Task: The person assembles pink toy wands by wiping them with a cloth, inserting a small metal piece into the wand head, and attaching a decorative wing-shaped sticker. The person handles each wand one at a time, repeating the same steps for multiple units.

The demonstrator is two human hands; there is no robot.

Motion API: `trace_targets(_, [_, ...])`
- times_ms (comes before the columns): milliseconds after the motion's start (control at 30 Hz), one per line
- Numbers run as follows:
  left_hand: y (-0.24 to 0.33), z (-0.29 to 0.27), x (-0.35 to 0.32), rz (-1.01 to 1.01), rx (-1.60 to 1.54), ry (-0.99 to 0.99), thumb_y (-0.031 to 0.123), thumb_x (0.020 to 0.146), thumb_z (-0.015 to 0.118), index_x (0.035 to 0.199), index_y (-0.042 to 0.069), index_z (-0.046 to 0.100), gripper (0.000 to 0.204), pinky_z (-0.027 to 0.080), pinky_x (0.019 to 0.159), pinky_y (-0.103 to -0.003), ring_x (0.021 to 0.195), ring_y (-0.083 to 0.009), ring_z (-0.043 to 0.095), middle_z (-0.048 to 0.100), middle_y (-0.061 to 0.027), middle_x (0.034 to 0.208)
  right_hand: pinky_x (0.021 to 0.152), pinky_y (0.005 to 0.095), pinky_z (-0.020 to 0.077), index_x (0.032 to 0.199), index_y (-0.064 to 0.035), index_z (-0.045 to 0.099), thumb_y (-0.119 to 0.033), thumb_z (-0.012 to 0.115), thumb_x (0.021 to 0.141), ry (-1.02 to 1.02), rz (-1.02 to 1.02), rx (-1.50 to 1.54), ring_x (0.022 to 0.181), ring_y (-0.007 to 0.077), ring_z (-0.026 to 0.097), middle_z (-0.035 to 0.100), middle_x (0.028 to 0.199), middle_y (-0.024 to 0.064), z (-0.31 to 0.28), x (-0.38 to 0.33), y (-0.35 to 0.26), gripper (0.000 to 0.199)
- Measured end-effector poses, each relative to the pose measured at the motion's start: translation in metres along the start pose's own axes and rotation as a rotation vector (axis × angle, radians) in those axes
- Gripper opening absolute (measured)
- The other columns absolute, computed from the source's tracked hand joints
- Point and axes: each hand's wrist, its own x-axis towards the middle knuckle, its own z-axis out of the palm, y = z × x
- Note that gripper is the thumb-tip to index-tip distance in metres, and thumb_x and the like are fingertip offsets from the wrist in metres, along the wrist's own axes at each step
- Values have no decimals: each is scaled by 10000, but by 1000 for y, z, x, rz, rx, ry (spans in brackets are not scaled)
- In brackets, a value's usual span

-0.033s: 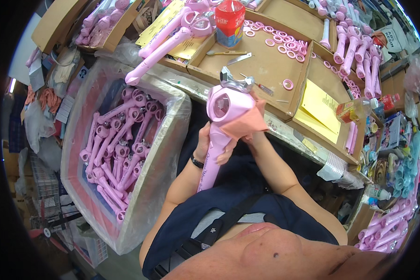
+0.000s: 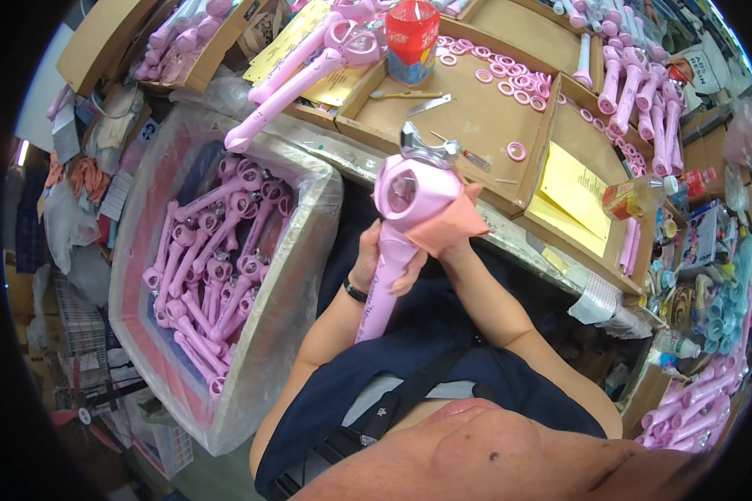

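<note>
Nearest the camera, the person's two bare forearms rise from a dark blue apron toward a pink handheld appliance [image 2: 393, 250], a long-handled device with a round head and a metal clip on top, held upright between lap and workbench. The left hand [image 2: 374, 265] wraps around the upper handle, fingers curled closed on it, a dark band on the wrist just below. The right hand [image 2: 447, 242] is mostly hidden under a salmon-pink cloth [image 2: 449, 221], which it presses against the right side of the appliance's head; its fingers cannot be made out, so whether they pinch or lie flat cannot be told.

To the left of the left hand, and lower, stands a large bin lined with clear plastic [image 2: 305, 284], filled with a heap of matching pink appliances [image 2: 217, 259] lying crosswise.

Beyond both hands runs the workbench, covered with shallow cardboard trays [image 2: 476, 108]. Just past the appliance's head lie a small pink ring [image 2: 516, 151], a metal blade and a thin tool. To the right of the right hand are yellow paper sheets [image 2: 572, 196] and a small bottle [image 2: 635, 194]. Farther off, more pink rings [image 2: 510, 75] are scattered, a red canister [image 2: 413, 37] stands, two pink appliances [image 2: 301, 79] lie slantwise to the left, and a row of pink handles [image 2: 643, 104] lies to the far right.
</note>
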Motion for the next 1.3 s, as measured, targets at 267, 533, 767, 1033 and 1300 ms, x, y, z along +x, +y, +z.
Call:
trace_targets(267, [1, 6, -10, 401, 1356, 510, 212, 875, 638, 1236, -27, 362, 513, 465, 806, -277, 915, -156, 581, 578, -115, 985, 904, 316, 467, 1366, -35, 337, -215, 443, 960, 531, -13, -463, 1150, 188, 491, 451, 1309, 109, -47, -27, 19, 456])
trace_targets(533, [10, 16, -13, 196, 800, 274, 181, 886, 627, 1205, 16, 309, 480, 495, 587, -257, 683, -108, 585, 558, -88, 935, 753, 285, 490, 1154, -53, 571, -164, 564, 856, 435, 48, -2010, 871, 230, 630, 648, 1032, 131, 11, -16, -16, 318])
trace_targets(767, [11, -2, -17, 229, 404, 153, 319, 880, 637, 1307, 76, 305, 593, 510, 534, -300, 619, -175, 604, 569, -108, 919, 613, 287, 502, 1037, -43, 653, -249, 514, 956, 738, 84, -527, 731, 165, 638, 657, 853, 97, 9, -4, -5, 261])
trace_targets(1033, [46, -40, -50, 743, 277, 339, 669, 856, 422, 1281, 78, 438, 728, 440, 538, -246, 632, -134, 534, 550, -116, 1137, 841, 324, 479, 1093, 9, 611, -195, 584, 919, 305, -545, -1629, 991, 229, 629, 653, 1059, 171, -33, 63, -112, 270])
trace_targets(1300, [13, -45, -32, 532, 136, 384, 601, 935, 284, 1334, 61, 380, 679, 485, 626, -313, 698, -189, 572, 584, -120, 1049, 866, 370, 442, 1024, 13, 635, -23, 630, 830, 73, -449, -2241, 953, 294, 594, 641, 1011, 154, -43, 6, -165, 198])
